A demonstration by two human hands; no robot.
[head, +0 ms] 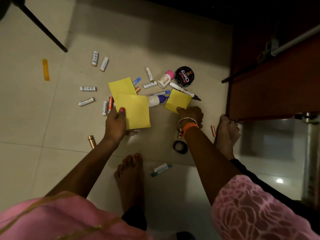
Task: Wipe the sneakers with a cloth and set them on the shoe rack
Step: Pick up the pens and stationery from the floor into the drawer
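Gathering is what is being done here: yellow paper is being collected off the tiled floor, not sneakers. A stack of yellow sheets is being held by the left hand, the grip pinching it with the thumb pressed on top and the fingers hidden beneath, probably so that the sheets are being kept squared together while more are being added. A smaller yellow sheet is being pinched at its near edge by the right hand, with the fingers curled over it, apparently so that it is being lifted clear of the clutter. Another yellow sheet is being left flat on the floor just behind the stack.

Batteries are being left scattered around the papers, along with a glue bottle, a marker, a small white bottle with a pink cap and a tin of shoe polish. Bare feet are being kept planted near the mess, one of them beside a dark wooden cabinet.

No sneakers, cloth or shoe rack are being shown anywhere in view, so the wiping is judged as not yet begun; the floor is seemingly being tidied first.
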